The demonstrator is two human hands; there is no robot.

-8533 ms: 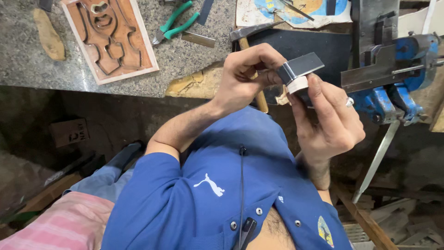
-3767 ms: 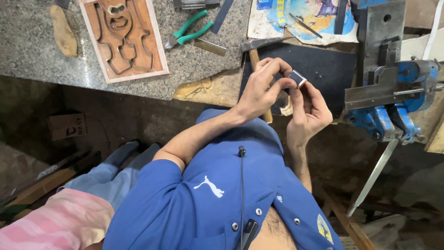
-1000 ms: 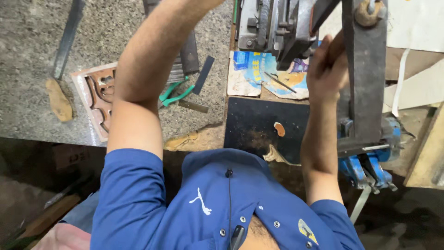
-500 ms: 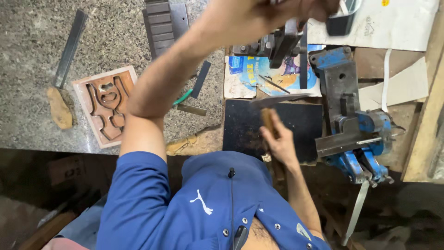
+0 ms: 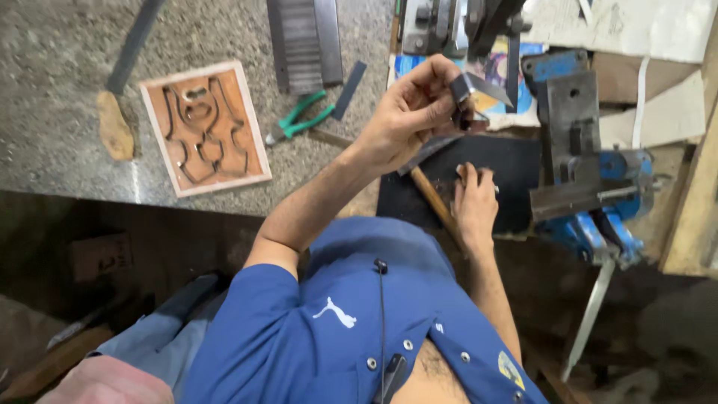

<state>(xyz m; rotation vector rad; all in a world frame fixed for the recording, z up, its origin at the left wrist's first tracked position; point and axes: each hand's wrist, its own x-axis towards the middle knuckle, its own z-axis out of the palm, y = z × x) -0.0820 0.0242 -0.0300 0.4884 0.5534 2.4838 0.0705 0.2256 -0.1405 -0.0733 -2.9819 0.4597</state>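
Bare granite worktop [image 5: 67, 112] lay open along its front edge, left of the orange patterned tile [image 5: 203, 127]. The blue vise [image 5: 591, 187] crowded the right end, and green-handled pliers [image 5: 299, 120] and a steel block [image 5: 303, 41] barred the back edge.

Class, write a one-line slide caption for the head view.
Left hand holds a bent metal strip; right hand rests on the black mat.
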